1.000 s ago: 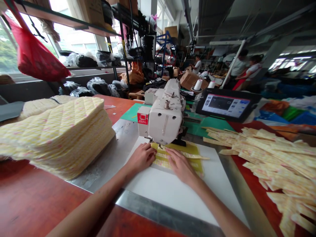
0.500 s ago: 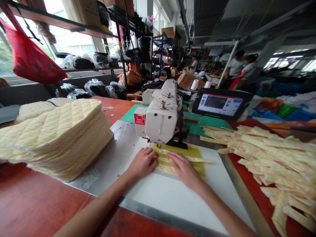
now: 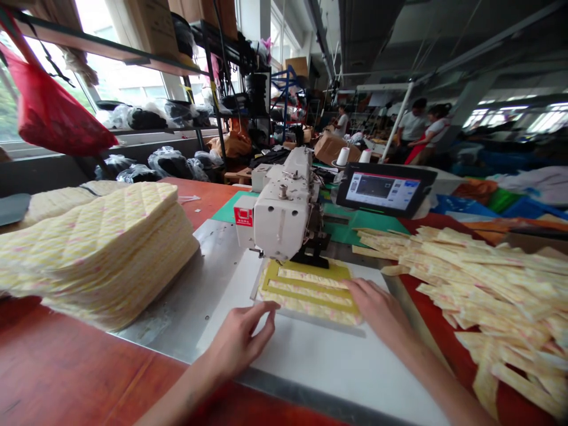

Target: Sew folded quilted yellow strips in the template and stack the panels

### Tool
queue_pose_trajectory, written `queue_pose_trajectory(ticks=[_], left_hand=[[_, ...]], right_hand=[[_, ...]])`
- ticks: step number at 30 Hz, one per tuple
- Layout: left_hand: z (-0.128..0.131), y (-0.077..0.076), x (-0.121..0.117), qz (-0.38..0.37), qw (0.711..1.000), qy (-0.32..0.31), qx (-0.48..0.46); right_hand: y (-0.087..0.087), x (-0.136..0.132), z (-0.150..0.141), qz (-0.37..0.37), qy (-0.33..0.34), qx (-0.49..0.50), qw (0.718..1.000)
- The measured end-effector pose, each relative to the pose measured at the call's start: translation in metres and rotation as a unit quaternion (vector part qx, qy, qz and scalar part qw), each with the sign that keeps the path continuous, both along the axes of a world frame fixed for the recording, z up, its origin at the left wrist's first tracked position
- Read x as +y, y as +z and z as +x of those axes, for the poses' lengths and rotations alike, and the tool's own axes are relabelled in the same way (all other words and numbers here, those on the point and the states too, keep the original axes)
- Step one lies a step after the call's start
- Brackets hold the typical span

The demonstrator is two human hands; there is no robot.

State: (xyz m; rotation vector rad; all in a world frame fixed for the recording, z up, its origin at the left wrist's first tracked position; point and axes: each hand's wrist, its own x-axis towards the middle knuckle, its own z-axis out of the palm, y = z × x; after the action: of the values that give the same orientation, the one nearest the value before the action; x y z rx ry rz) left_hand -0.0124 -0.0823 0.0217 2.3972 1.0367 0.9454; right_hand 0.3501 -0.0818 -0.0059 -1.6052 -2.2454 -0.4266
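Through my remote camera I see an olive-yellow template (image 3: 306,284) over pale-yellow, pink-flecked cloth (image 3: 306,309) on a white sheet (image 3: 302,361). I get similar yellow and pink in the stack (image 3: 110,242) near the left edge of the red-brown bench (image 3: 66,367) and the strips (image 3: 497,278) toward its right.

Can read no word for certain. On the sewing machine (image 3: 280,228), shows a red label (image 3: 244,216) with a white square symbol above tiny white characters, too small to make out. On the monitor (image 3: 385,188), displays panels with illegible lettering; on the cardboard box (image 3: 151,29), bears faint, unreadable print.
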Motion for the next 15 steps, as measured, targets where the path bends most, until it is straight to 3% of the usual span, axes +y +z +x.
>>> queue_pose_trajectory(ticks=[4,9,12,15], left_hand=[[0.017,0.006,-0.002,0.016,0.999,-0.05,-0.013],[0.037,0.021,0.019,0.045,0.994,-0.091,-0.037],[0.039,0.024,0.034,0.035,0.993,-0.08,-0.08],[0.03,0.015,0.045,-0.007,0.988,-0.016,-0.151]], right_hand=[[0.003,-0.013,-0.026,-0.008,0.079,0.125,0.989],[0.02,-0.006,-0.09,0.023,0.148,0.324,0.934],[0.025,0.012,-0.127,-0.025,0.137,0.467,0.873],[0.021,0.032,-0.151,-0.124,0.128,0.599,0.78]])
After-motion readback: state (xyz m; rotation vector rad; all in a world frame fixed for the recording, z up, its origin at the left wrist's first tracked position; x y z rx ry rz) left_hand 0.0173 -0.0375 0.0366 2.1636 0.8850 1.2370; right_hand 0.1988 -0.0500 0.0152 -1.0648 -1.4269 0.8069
